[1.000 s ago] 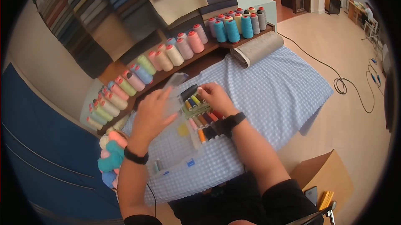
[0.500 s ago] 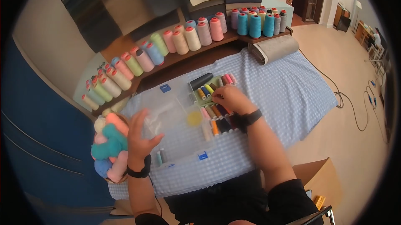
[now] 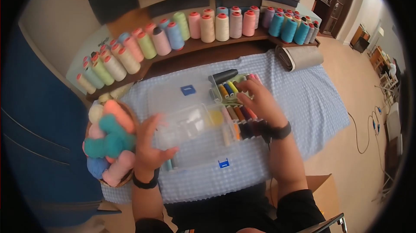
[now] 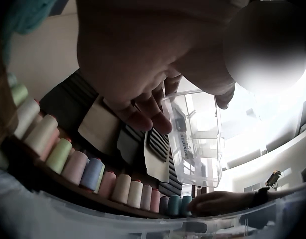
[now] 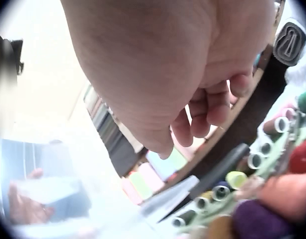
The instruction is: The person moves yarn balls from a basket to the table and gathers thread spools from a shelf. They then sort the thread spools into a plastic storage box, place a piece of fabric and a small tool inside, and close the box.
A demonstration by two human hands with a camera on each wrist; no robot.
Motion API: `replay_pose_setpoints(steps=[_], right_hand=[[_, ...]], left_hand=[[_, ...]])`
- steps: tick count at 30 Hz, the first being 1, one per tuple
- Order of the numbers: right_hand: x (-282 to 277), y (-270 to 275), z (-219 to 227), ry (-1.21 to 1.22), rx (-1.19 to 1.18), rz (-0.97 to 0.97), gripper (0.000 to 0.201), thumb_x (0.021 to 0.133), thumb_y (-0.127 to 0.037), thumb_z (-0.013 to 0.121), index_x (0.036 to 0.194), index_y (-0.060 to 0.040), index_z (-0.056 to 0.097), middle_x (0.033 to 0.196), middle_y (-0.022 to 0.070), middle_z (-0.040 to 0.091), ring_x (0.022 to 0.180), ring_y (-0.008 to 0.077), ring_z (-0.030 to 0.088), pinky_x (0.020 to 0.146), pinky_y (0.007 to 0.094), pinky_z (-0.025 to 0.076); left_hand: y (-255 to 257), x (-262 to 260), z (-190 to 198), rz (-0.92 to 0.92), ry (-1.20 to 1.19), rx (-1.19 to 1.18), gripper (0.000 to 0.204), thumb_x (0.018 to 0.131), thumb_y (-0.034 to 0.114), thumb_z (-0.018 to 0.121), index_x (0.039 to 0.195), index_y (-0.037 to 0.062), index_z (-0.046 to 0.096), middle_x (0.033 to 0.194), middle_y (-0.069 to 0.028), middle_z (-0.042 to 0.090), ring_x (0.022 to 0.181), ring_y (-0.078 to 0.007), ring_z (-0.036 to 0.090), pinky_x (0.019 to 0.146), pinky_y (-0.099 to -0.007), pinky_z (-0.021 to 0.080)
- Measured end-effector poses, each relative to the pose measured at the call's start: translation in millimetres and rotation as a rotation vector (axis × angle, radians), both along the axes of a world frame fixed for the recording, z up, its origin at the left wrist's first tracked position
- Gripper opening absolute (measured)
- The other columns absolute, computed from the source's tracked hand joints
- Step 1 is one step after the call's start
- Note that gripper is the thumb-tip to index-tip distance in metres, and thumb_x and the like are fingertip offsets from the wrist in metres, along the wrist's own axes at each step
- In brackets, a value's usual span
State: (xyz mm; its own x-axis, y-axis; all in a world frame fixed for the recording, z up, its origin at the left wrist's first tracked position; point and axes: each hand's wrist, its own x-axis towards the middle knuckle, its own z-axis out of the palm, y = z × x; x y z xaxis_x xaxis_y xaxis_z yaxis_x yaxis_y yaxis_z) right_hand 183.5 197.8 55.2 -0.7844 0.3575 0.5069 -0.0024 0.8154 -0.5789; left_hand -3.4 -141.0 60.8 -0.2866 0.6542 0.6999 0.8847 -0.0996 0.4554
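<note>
The left hand [image 3: 149, 146] holds a small clear compartment box [image 3: 190, 122] between fingers and thumb, tilted above a larger clear plastic case [image 3: 195, 157]. The left wrist view shows this box [image 4: 207, 149] beside the left fingertips and thumb. Over the case's right part hovers the right hand [image 3: 262, 103], fingers loosely bent and apart, with nothing visible in them. Beneath it, small thread spools [image 3: 240, 116] of many colours lie in rows. A black-handled tool [image 3: 223, 76] lies at the far edge; the right wrist view shows its handle [image 5: 217, 172] beside the spools.
Large thread cones [image 3: 208, 29] line a brown shelf [image 3: 186, 49] behind the checked cloth [image 3: 303, 103]. A basket of coloured yarn [image 3: 112, 135] sits at the left. A grey fabric roll [image 3: 301, 57] lies at the back right.
The left hand has moved down from above the case, bringing the clear box over its left part. The right hand has lifted off the spools, its fingers spreading. The head view has shifted.
</note>
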Motion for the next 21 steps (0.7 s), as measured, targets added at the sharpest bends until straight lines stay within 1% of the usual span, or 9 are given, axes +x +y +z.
replay_pose_setpoints(steps=[2, 3, 6, 7, 10, 13, 16, 19, 21], right_hand=[[6, -23, 18, -0.019, -0.238, 0.099, 0.038, 0.097, -0.015, 0.075, 0.134, -0.0045, 0.067, 0.107, 0.0108, 0.066, 0.095, 0.0243, 0.063, 0.090, 0.0363, 0.053], [9, -33, 25, 0.024, -0.233, 0.186, 0.050, 0.100, -0.016, 0.074, 0.146, -0.0049, 0.059, 0.116, 0.0074, 0.065, 0.094, 0.0182, 0.059, 0.090, 0.0325, 0.052], [8, -55, 28, 0.109, -0.483, 0.342, 0.050, 0.101, -0.015, 0.072, 0.147, -0.0021, 0.057, 0.123, 0.0073, 0.066, 0.096, 0.0170, 0.059, 0.091, 0.0321, 0.052], [9, -56, 26, 0.072, -0.559, 0.395, 0.049, 0.101, -0.013, 0.071, 0.146, -0.0005, 0.056, 0.123, 0.0077, 0.065, 0.097, 0.0176, 0.061, 0.092, 0.0324, 0.052], [14, -60, 31, -0.027, -0.421, 0.358, 0.039, 0.100, -0.010, 0.071, 0.137, -0.0016, 0.062, 0.121, 0.0088, 0.066, 0.098, 0.0206, 0.064, 0.091, 0.0338, 0.053], [9, -52, 24, 0.074, -0.214, 0.438, 0.028, 0.097, -0.007, 0.072, 0.124, -0.0025, 0.067, 0.118, 0.0103, 0.067, 0.100, 0.0247, 0.066, 0.090, 0.0353, 0.054], [11, -58, 34, 0.074, -0.201, 0.432, 0.021, 0.093, -0.003, 0.074, 0.114, -0.0035, 0.069, 0.114, 0.0108, 0.068, 0.102, 0.0283, 0.067, 0.091, 0.0379, 0.054], [5, -56, 29, 0.162, -0.073, 0.533, 0.026, 0.089, -0.003, 0.077, 0.114, -0.0047, 0.068, 0.113, 0.0101, 0.067, 0.104, 0.0301, 0.067, 0.092, 0.0401, 0.053], [5, -61, 32, 0.137, -0.041, 0.535, 0.028, 0.087, -0.003, 0.079, 0.112, -0.0057, 0.068, 0.113, 0.0094, 0.067, 0.105, 0.0309, 0.066, 0.092, 0.0415, 0.053]], left_hand=[[-1, 7, 6, -0.042, -0.007, -0.041, 0.089, 0.078, 0.037, 0.094, 0.149, -0.0011, 0.057, 0.139, -0.0211, 0.065, 0.113, -0.0340, 0.069, 0.100, -0.0439, 0.055], [-1, 9, 10, -0.056, 0.002, -0.067, 0.089, 0.078, 0.038, 0.095, 0.149, -0.0009, 0.057, 0.140, -0.0216, 0.065, 0.113, -0.0341, 0.070, 0.099, -0.0436, 0.056], [0, 11, 10, -0.135, -0.031, -0.106, 0.089, 0.078, 0.039, 0.095, 0.149, -0.0001, 0.058, 0.140, -0.0223, 0.064, 0.112, -0.0344, 0.070, 0.096, -0.0425, 0.057], [0, 11, 10, -0.168, -0.051, -0.114, 0.089, 0.078, 0.040, 0.095, 0.149, 0.0002, 0.058, 0.140, -0.0224, 0.064, 0.112, -0.0345, 0.070, 0.095, -0.0421, 0.057], [1, 13, 13, -0.175, -0.057, -0.154, 0.091, 0.079, 0.040, 0.096, 0.151, 0.0006, 0.055, 0.138, -0.0217, 0.065, 0.112, -0.0337, 0.070, 0.095, -0.0423, 0.057], [0, 12, 6, -0.215, -0.128, -0.098, 0.095, 0.080, 0.040, 0.096, 0.154, 0.0002, 0.050, 0.136, -0.0198, 0.066, 0.113, -0.0319, 0.070, 0.098, -0.0417, 0.056], [4, 13, -12, -0.274, -0.303, 0.050, 0.098, 0.082, 0.040, 0.095, 0.157, -0.0005, 0.046, 0.134, -0.0177, 0.066, 0.114, -0.0295, 0.069, 0.100, -0.0403, 0.054], [1, 11, -13, -0.215, -0.377, -0.018, 0.102, 0.083, 0.042, 0.094, 0.159, -0.0012, 0.043, 0.134, -0.0168, 0.066, 0.114, -0.0275, 0.068, 0.100, -0.0380, 0.053], [3, 13, -12, -0.187, -0.392, -0.010, 0.101, 0.083, 0.044, 0.093, 0.158, -0.0019, 0.045, 0.131, -0.0163, 0.066, 0.112, -0.0261, 0.067, 0.097, -0.0370, 0.053]])
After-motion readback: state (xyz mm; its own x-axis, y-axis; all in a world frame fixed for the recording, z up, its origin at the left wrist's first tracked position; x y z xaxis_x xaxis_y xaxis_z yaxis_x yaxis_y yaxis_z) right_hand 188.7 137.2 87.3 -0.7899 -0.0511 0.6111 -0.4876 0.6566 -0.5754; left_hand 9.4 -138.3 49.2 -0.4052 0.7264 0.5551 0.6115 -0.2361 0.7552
